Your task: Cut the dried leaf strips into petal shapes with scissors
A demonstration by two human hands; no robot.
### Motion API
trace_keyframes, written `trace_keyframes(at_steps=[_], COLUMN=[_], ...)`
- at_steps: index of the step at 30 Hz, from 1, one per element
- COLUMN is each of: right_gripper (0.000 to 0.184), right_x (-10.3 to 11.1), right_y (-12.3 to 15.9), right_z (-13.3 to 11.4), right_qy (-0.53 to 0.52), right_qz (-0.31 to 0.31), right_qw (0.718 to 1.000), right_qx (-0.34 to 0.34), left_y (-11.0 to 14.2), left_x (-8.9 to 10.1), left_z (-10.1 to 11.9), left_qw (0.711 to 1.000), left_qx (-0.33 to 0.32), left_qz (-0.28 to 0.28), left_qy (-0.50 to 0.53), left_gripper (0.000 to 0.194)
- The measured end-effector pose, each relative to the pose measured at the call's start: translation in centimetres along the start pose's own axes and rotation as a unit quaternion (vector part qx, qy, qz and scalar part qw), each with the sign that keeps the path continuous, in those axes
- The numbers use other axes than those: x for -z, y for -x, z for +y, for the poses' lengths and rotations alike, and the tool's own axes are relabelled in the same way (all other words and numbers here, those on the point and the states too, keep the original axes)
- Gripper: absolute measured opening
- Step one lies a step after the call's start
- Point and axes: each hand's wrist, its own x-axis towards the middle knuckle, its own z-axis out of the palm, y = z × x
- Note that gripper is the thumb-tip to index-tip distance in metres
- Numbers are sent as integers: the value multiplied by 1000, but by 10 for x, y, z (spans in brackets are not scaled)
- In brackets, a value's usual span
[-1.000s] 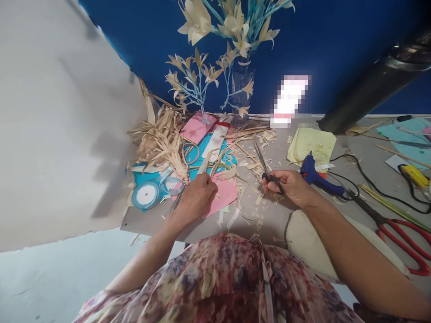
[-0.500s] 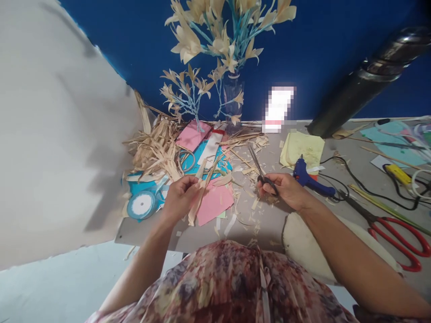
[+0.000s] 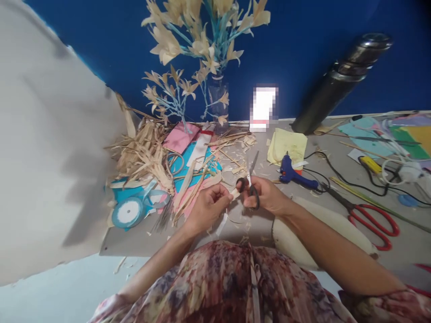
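Observation:
My left hand [image 3: 208,205] is closed in a pinch on a pale dried-husk strip [image 3: 235,194], held just above the grey table [image 3: 134,233]. My right hand [image 3: 266,197] grips small black-handled scissors [image 3: 251,181], blades pointing up and away. The two hands are close together, with the strip's end right beside the scissor handles. Husk scraps litter the table beneath them.
A heap of dried husks [image 3: 141,154], pink and blue paper [image 3: 182,137] and a blue ribbon roll [image 3: 127,212] lie at the left. A vase of husk flowers [image 3: 215,96] stands behind. A blue glue gun [image 3: 292,172], red-handled scissors [image 3: 368,220], cables and a dark flask [image 3: 336,85] are at the right.
My left hand lifted a husk strip off the pink paper and carried it right. My right hand raised the scissors and moved left to meet it.

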Motion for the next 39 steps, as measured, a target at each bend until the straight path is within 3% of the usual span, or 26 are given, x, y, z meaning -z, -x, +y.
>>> trace_keyframes(at_steps=[6,9,17,24,28,31,34,39], right_gripper=[35,32,30,30,47,45,36,33], right_x=[-3,0,-5,-1,4,1,-6,-7], right_y=[2,2,0,-2,-3,-1,1,2], right_z=[0,-2,-2,-4,-5,-2,0,-1], right_qy=[-14,-31,-106,-205,-183,-113,-83,-144], right_qz=[38,53,13,17,36,58,62,-8], right_qw=[999,998,994,979,981,990,994,990], right_qx=[16,13,0,-3,53,53,26,-10], left_y=[-5,-6,-8,-9,-10,-11,-11,-9], left_x=[-16,-18,-21,-27,-26,-25,-26,-30], left_z=[4,5,-16,-19,-14,-15,-19,-23], left_qw=[994,992,957,925,942,964,968,930], left_qx=[-5,2,29,35,37,23,-1,0], left_qz=[-88,-87,-160,-135,-59,-26,-44,-127], left_qy=[71,96,241,354,328,263,246,345], left_gripper=[27,31,35,34,30,27,26,28])
